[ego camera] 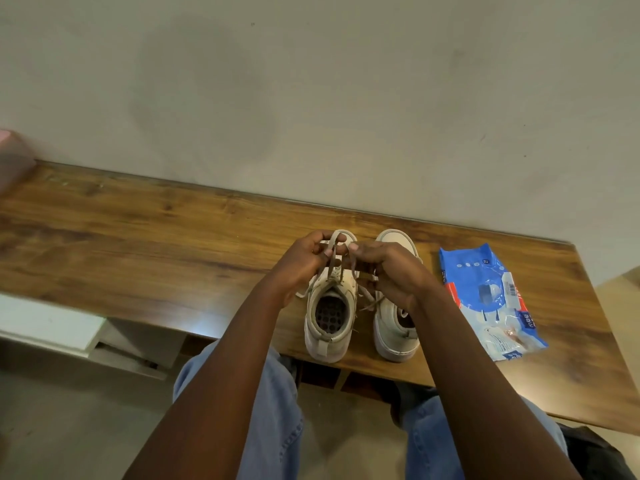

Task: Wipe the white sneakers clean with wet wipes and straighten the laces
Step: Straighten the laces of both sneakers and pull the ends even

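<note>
Two white sneakers stand side by side on the wooden table [138, 230], toes toward the wall. Over the left sneaker [329, 327] my left hand [304, 261] pinches a loop of its beige laces [334, 252]. My right hand [388, 271] grips the other lace strands just beside it, thumb tips nearly touching. Both hands hover above the left sneaker's tongue and hide most of its front. The right sneaker [394, 337] sits partly under my right wrist, its toe cap showing beyond my hand. A blue pack of wet wipes [488, 299] lies flat to the right of the shoes.
The table backs onto a plain wall. A pink object [14, 157] sits at the table's far left end. My knees in blue jeans [273, 410] are below the table's near edge. A white shelf [45, 327] stands low on the left.
</note>
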